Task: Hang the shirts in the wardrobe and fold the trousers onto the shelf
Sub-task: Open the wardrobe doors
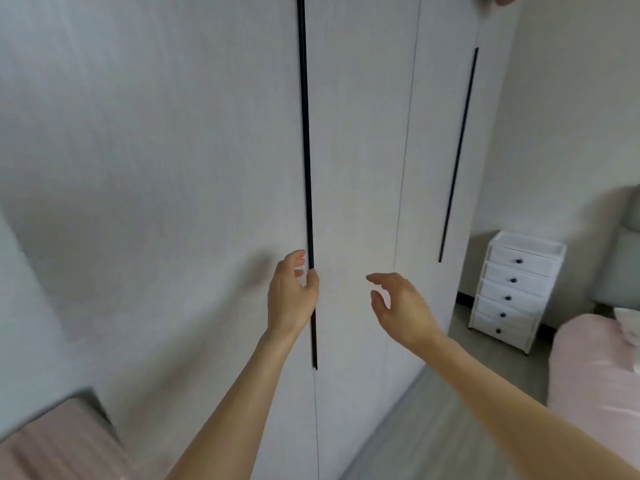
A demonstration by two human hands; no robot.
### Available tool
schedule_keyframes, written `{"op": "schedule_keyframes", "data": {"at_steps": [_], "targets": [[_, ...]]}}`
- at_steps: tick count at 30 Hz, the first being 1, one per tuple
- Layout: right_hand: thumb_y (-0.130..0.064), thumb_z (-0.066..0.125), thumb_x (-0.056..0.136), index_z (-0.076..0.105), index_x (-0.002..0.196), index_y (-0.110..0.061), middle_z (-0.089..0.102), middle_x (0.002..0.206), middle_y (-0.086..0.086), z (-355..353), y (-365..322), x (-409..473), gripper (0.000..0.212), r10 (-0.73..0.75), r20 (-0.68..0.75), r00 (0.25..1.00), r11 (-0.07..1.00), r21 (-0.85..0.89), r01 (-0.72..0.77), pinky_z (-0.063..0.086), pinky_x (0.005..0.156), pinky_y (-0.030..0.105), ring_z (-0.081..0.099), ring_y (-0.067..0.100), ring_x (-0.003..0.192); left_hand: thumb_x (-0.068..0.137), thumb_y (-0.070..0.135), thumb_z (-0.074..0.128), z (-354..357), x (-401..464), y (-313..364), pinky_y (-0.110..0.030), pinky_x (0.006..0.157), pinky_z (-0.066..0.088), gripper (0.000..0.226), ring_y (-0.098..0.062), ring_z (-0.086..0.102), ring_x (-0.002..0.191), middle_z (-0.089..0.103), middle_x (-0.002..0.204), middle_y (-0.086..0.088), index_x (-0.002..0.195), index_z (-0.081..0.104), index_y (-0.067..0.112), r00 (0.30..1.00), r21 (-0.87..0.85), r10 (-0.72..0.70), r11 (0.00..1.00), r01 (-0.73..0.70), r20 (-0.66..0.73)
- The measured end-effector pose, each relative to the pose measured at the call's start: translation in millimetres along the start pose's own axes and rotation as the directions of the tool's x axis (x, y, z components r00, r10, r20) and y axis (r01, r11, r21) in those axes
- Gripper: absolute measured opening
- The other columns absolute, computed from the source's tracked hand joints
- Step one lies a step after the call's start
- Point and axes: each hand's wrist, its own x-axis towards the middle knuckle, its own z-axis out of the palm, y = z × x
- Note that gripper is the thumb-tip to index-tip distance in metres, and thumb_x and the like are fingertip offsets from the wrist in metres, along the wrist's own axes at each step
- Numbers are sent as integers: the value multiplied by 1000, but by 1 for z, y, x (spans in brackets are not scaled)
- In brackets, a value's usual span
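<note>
Wardrobe (360,150) shut, left hand (292,296) curled round the long black handle (306,133), right hand (398,303) loosely spread beside it, holding nothing. No shirts or trousers in view. Probably a light, stiff door; best gripped mid-handle

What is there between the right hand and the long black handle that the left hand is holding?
Only bare white door panel of the wardrobe, as the head view shows. The right hand hovers open, apart from the black handle gripped by the left hand.
</note>
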Motion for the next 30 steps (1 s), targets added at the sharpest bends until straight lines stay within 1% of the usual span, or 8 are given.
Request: {"op": "schedule_keyframes", "data": {"at_steps": [5, 9, 10, 14, 17, 21, 25, 30], "targets": [[-14, 45, 93, 35, 142, -15, 31, 148, 10, 26, 39, 95, 49, -280, 25, 960, 936, -214, 279, 36, 105, 38, 27, 26, 136, 91, 16, 51, 43, 50, -11, -28, 98, 40, 50, -14, 47, 120, 44, 135, 0, 139, 37, 18, 993, 174, 35, 985, -15, -112], [-13, 43, 92, 10, 148, -22, 6, 156, 13, 57, 60, 164, 66, -491, 127, 862, 812, -293, 505, 11, 115, 48, 4, 31, 144, 90, 11, 53, 68, 75, -21, -22, 93, 40, 50, -15, 50, 116, 45, 133, -3, 138, 39, 13, 952, 266, 92, 964, -12, -291], [-14, 45, 91, 8, 148, -23, 5, 156, 13, 65, 65, 178, 69, -546, 147, 825, 766, -310, 563, 10, 114, 52, 3, 32, 144, 89, 10, 54, 76, 79, -23, -19, 90, 40, 49, -15, 52, 111, 47, 130, -4, 136, 41, 12, 941, 287, 92, 958, 6, -325], [-19, 66, 77, 34, 143, -16, 28, 149, 21, 91, 85, 214, 73, -744, 103, 660, 589, -366, 720, 30, 96, 70, 28, 43, 135, 89, 9, 55, 102, 90, -24, -22, 86, 44, 40, -13, 54, 99, 54, 115, -2, 129, 49, 10, 892, 353, 77, 931, 95, -445], [-31, 64, 81, 28, 144, -20, 23, 151, 16, 109, 100, 230, 73, -810, 27, 585, 536, -368, 760, 26, 95, 73, 23, 39, 138, 90, 11, 55, 119, 96, -21, -15, 81, 43, 36, -12, 55, 95, 54, 116, -2, 125, 49, 10, 839, 340, 46, 925, 168, -542], [-44, 45, 88, 14, 147, -24, 6, 156, 8, 123, 105, 236, 69, -828, 6, 560, 533, -301, 791, 8, 101, 73, -3, 30, 144, 87, 10, 56, 124, 96, -16, -13, 76, 42, 33, -11, 54, 89, 55, 110, -2, 119, 49, 11, 800, 291, -17, 927, 239, -600], [-35, 71, 73, 28, 144, -22, 21, 152, 11, 112, 105, 232, 84, -839, 23, 543, 529, -195, 826, 7, 99, 73, 15, 33, 141, 87, 11, 58, 128, 87, -2, -20, 78, 46, 31, -10, 54, 88, 55, 106, 0, 116, 48, 12, 808, 297, -49, 916, 270, -587], [-16, 63, 81, 50, 132, -10, 35, 147, 15, 86, 107, 214, 53, -781, 45, 622, 623, 116, 774, 19, 105, 66, 25, 36, 139, 87, 9, 59, 132, 48, 20, -9, 70, 44, 25, -2, 52, 79, 53, 94, 7, 105, 46, 21, 829, 328, -26, 911, 250, -559]]}}
